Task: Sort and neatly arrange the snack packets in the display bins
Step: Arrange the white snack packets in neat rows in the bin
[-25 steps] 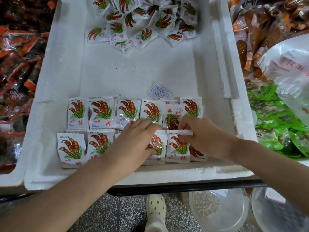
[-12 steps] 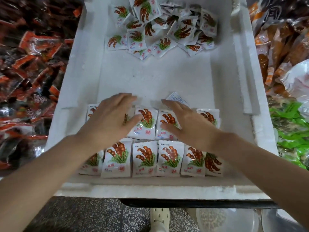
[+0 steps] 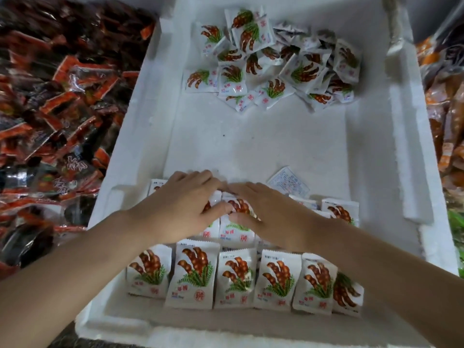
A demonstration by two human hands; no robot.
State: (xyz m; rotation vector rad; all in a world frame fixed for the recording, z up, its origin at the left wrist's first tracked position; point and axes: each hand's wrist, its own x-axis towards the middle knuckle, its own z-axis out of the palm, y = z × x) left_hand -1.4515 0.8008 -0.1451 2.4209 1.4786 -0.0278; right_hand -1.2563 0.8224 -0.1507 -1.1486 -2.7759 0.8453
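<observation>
Head view: left hand (image 3: 180, 207) and right hand (image 3: 273, 212) press flat, gripping nothing, on the second packet row (image 3: 340, 213); the loose packet pile (image 3: 271, 61) lies straight ahead, far.

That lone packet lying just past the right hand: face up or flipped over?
Flipped over. The small white snack packet shows only blue fine print, not the brown-and-green picture seen on the front-row packets.

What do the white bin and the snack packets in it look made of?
The white bin looks like expanded foam, matte, with grainy, chipped edges. The snack packets are probably thin plastic film, slightly glossy, printed, with crimped serrated top seams.
</observation>
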